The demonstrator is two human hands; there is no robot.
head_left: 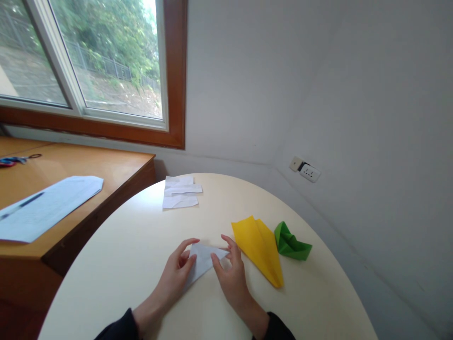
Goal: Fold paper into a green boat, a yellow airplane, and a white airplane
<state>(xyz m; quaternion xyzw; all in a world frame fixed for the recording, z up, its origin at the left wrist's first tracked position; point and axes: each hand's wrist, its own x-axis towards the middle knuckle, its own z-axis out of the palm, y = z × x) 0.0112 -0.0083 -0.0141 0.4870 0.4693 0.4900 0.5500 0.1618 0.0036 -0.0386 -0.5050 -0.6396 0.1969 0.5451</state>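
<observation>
A folded piece of white paper (203, 259) lies on the round cream table (134, 255) in front of me. My left hand (176, 276) pinches its left edge with thumb and fingers. My right hand (230, 274) presses on its right side, fingertips on the fold. Just right of my right hand lies a yellow paper plane (260, 245), its point toward me. A green folded paper shape (290, 243) rests beside the yellow one.
A few white folded paper pieces (180, 192) lie at the table's far edge. A wooden desk (88, 165) on the left carries a white sheet (46, 205) with a pen and scissors (16, 159). A wall socket (309, 172) is on the right wall.
</observation>
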